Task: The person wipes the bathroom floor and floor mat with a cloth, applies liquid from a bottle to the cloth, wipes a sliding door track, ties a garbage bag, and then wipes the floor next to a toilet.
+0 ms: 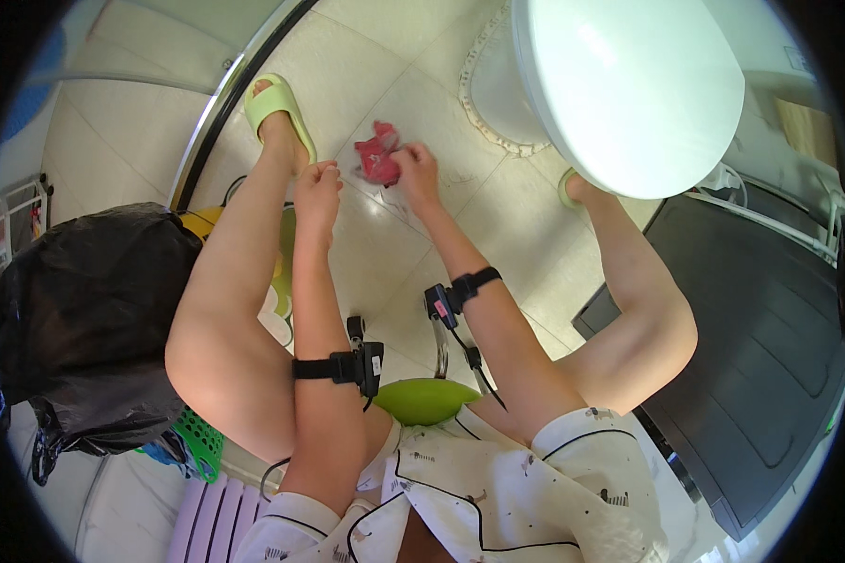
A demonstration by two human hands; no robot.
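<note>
My right hand (417, 172) pinches the edge of a crumpled red wrapper or cloth (378, 156) with pale marks, low over the tiled floor. Dark strands, seemingly hair, lie around the red piece on the tiles (458, 179). My left hand (318, 193) is beside my left ankle, thumb and fingers drawn together; I see nothing in it. A light green slipper (276, 105) is on my left foot. Black straps hold small devices on both forearms, a left device (366, 369) and a right device (442, 304).
A white toilet (627, 91) stands ahead to the right. A metal-and-black threshold (218, 105) curves along the left. Beside my left leg are a black plastic bag (91, 324) and a green basket (203, 440). A dark grey panel (753, 338) is at right. I sit on a green seat (422, 401).
</note>
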